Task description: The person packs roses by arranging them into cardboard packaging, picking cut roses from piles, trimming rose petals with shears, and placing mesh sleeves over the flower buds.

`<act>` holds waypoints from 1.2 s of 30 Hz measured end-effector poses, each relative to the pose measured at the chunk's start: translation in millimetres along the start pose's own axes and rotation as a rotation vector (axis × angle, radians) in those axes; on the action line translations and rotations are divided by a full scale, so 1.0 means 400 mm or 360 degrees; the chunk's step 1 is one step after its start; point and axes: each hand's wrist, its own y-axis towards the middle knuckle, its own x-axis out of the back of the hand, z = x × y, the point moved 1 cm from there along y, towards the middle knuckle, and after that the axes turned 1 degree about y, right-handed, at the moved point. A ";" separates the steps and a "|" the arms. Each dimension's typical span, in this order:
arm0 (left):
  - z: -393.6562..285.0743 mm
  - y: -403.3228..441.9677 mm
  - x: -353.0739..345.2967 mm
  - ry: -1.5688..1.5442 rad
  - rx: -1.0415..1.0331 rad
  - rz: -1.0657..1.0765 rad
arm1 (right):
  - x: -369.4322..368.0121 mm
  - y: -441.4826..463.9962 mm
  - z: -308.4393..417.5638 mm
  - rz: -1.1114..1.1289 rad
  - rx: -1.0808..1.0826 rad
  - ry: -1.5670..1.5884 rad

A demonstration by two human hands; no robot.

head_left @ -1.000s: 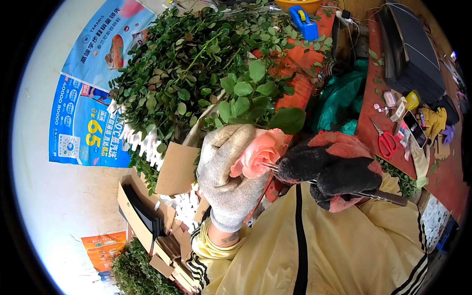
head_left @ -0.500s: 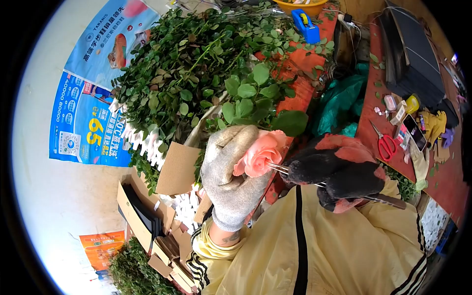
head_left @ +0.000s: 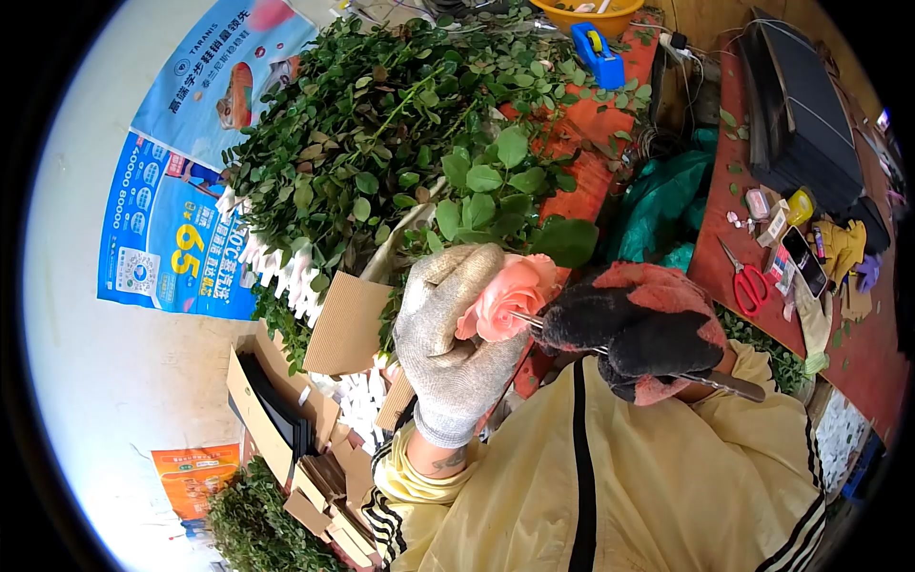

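Note:
My left hand [head_left: 448, 334], in a pale grey knit glove, is closed around a pink rose [head_left: 503, 300] just under its bloom. My right hand [head_left: 643, 329], in a black and red glove, grips metal tweezers [head_left: 726, 383]. Their thin tips reach the middle of the bloom from the right; whether they pinch a petal is too small to tell. Green leaves [head_left: 481, 178] stand just above my left hand. The rose's stem is hidden by the glove.
A big heap of leafy stems [head_left: 353, 143] lies behind my hands. A blue tape dispenser [head_left: 598, 57] and yellow bowl [head_left: 610, 17] stand at the back. Red scissors [head_left: 750, 288] and a phone [head_left: 806, 259] lie right. Cardboard [head_left: 348, 324] is at the left.
Compared with half a second ago, my right hand and the tweezers have moved slightly left, their tips deeper at the rose's middle. My left hand keeps its hold with little movement.

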 end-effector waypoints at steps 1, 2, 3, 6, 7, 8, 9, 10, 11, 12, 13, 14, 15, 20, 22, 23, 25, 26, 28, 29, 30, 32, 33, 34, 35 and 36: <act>-0.001 0.001 0.001 0.0031 0.0001 0.0017 | 0.001 0.001 0.001 -0.0044 0.0019 0.0011; -0.002 0.001 0.001 0.0062 0.0002 0.0035 | 0.002 0.003 0.002 -0.0088 0.0039 0.0021; -0.001 0.000 0.001 0.0062 0.0001 0.0034 | 0.007 0.011 0.006 -0.0048 0.0097 -0.0052; 0.006 -0.004 -0.003 0.0052 0.0002 0.0028 | -0.005 0.008 -0.035 -0.0157 0.0322 -0.0123; 0.009 -0.007 -0.005 0.0043 -0.0010 0.0019 | -0.004 0.005 -0.038 -0.0231 0.0405 -0.0121; 0.010 -0.009 -0.006 0.0034 -0.0023 0.0011 | -0.004 0.002 -0.042 -0.0305 0.0488 -0.0122; 0.008 -0.009 -0.005 0.0033 -0.0023 0.0012 | 0.005 0.000 -0.035 -0.0250 0.0402 -0.0098; 0.006 -0.008 -0.002 0.0033 0.0029 -0.0005 | 0.005 0.005 -0.026 -0.0222 0.0361 -0.0086; 0.004 -0.007 0.001 0.0034 0.0080 -0.0022 | 0.005 0.012 -0.015 -0.0195 0.0319 -0.0075; 0.001 -0.005 0.001 0.0034 0.0080 -0.0023 | -0.002 0.039 0.003 -0.0183 0.0052 0.0307; -0.002 -0.003 0.002 0.0021 0.0072 -0.0016 | -0.004 0.045 0.008 -0.0167 -0.0082 0.0499; -0.003 -0.003 0.002 0.0008 0.0064 -0.0009 | -0.006 0.050 0.013 -0.0168 -0.0218 0.0690; -0.002 -0.004 0.002 0.0008 0.0065 -0.0009 | -0.001 0.044 0.014 -0.0142 -0.0250 0.0671; 0.001 -0.005 0.000 -0.0042 0.0085 0.0017 | 0.019 0.037 0.029 0.0027 -0.0522 0.0706; 0.004 -0.004 0.003 -0.0019 0.0070 0.0028 | 0.018 0.039 0.027 0.0101 -0.0642 0.0735; 0.005 -0.004 0.003 0.0004 0.0054 0.0040 | 0.014 0.041 0.023 0.0126 -0.0682 0.0745; 0.004 -0.004 0.001 0.0006 0.0057 0.0031 | -0.003 0.031 0.004 0.0066 -0.0310 0.0574; 0.004 -0.004 0.001 0.0009 0.0059 0.0022 | -0.009 0.013 -0.004 0.0044 -0.0187 0.0516; 0.006 -0.003 0.000 0.0022 0.0043 0.0020 | -0.021 -0.053 -0.020 -0.0259 -0.0171 0.0358; 0.008 -0.002 0.000 0.0034 0.0025 0.0019 | -0.028 -0.062 -0.026 -0.0359 -0.0168 0.0304; 0.009 -0.002 0.004 0.0034 0.0026 0.0018 | -0.049 -0.039 -0.035 -0.0500 -0.0036 0.0304; 0.012 -0.003 0.013 0.0084 -0.0003 0.0147 | -0.030 -0.009 -0.036 -0.0640 0.0095 0.0303; 0.013 -0.001 0.010 0.0083 -0.0002 0.0147 | -0.022 -0.003 -0.038 -0.0627 0.0118 0.0300; 0.014 0.002 0.006 0.0083 -0.0017 0.0109 | -0.016 0.004 -0.034 -0.0569 0.0101 0.0337; 0.014 0.004 0.003 0.0082 -0.0032 0.0072 | -0.010 0.008 -0.030 -0.0487 0.0058 0.0369; 0.016 0.004 -0.001 0.0082 -0.0032 0.0073 | -0.006 0.011 -0.029 -0.0414 0.0018 0.0410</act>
